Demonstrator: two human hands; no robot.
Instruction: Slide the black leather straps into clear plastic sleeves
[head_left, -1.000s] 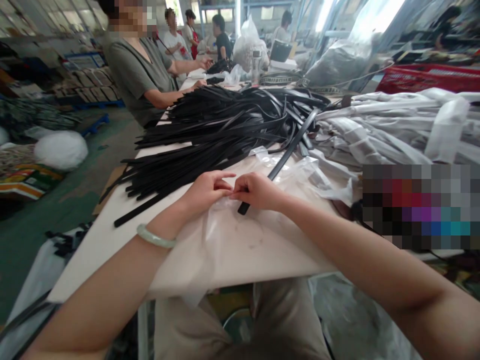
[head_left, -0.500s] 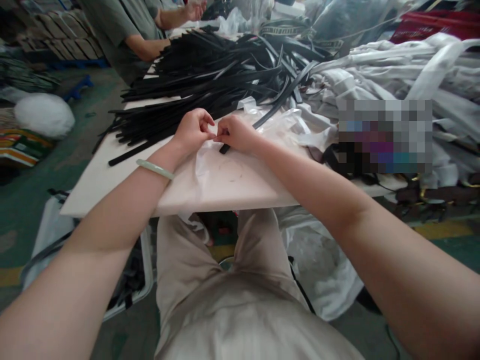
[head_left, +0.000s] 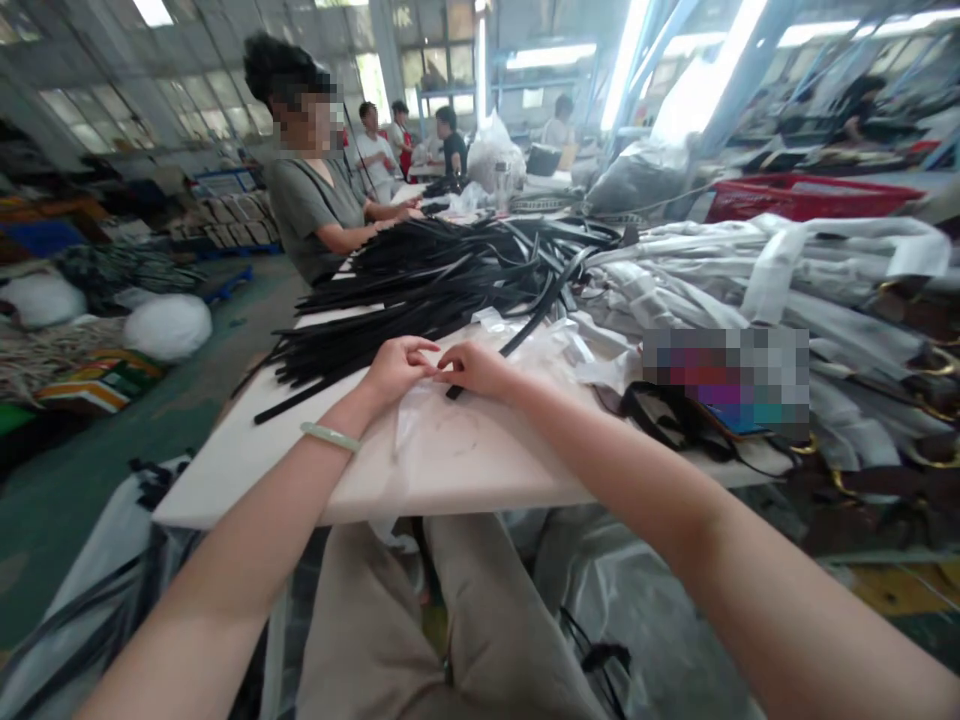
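Note:
Over the white table [head_left: 465, 465], my left hand [head_left: 401, 370] and my right hand [head_left: 476, 368] meet at the fingertips. Both have their fingers pinched; whatever is between them is too small to make out. Clear plastic film [head_left: 407, 420] lies under and beside my left hand. A black strap [head_left: 547, 305] runs beneath my right hand, its cut end [head_left: 454, 392] showing just below the fingers. Behind my hands a large pile of black straps [head_left: 450, 265] covers the table.
Wrapped white straps [head_left: 690, 265] are heaped at the right, near a blurred-out phone [head_left: 720, 385]. A red basket [head_left: 814, 198] stands behind them. Across the table at the left is a person [head_left: 315, 210]. A plastic bag [head_left: 637, 600] hangs below the table.
The view has tilted up, so the table and hands sit lower and more of the room shows. My hands remain together at the fingertips.

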